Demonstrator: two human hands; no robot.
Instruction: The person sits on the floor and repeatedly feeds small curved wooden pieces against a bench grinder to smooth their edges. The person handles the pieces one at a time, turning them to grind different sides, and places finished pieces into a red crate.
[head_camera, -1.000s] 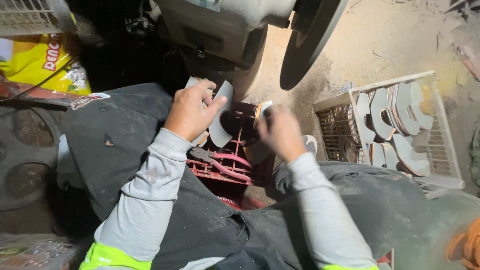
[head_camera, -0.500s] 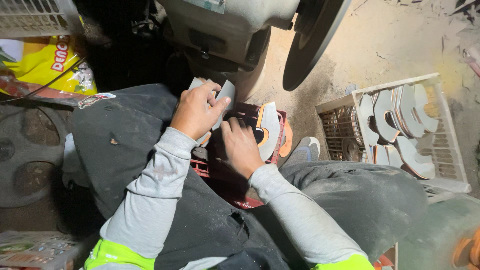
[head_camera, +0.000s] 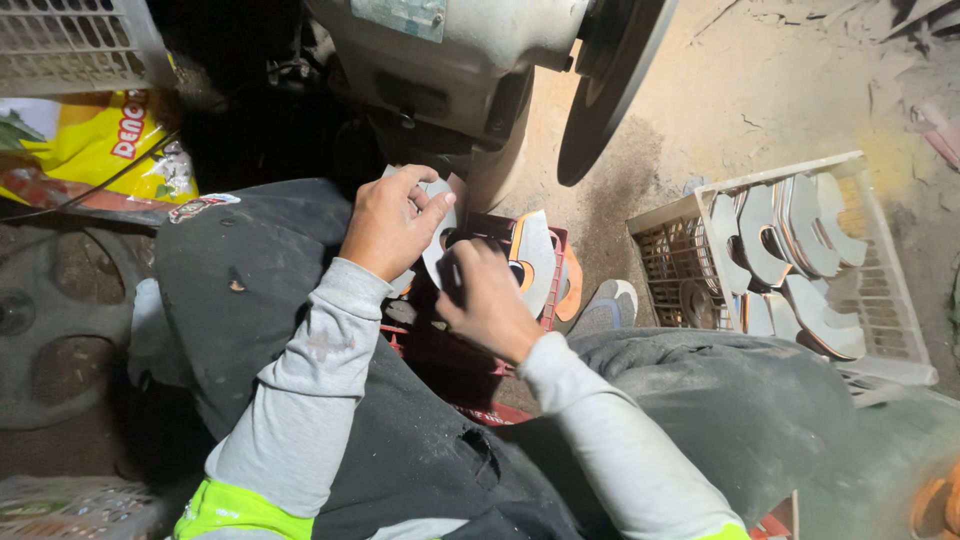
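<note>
Watching from afar, I am seeing my left hand curling its fingers around a flat pale metal piece just above my lap. My right hand is closing on that piece's lower edge, touching it from below. Beside it, a red crate is holding another curved blank. Farther out, a white basket of similar pieces is sitting on the dusty floor, under a grinding wheel.

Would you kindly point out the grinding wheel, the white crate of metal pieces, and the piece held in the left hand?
grinding wheel (head_camera: 610, 85), head view, dark disc face.
white crate (head_camera: 905, 330), head view, right wall.
metal piece (head_camera: 437, 232), head view, flat face beside the left hand (head_camera: 390, 222).
</note>
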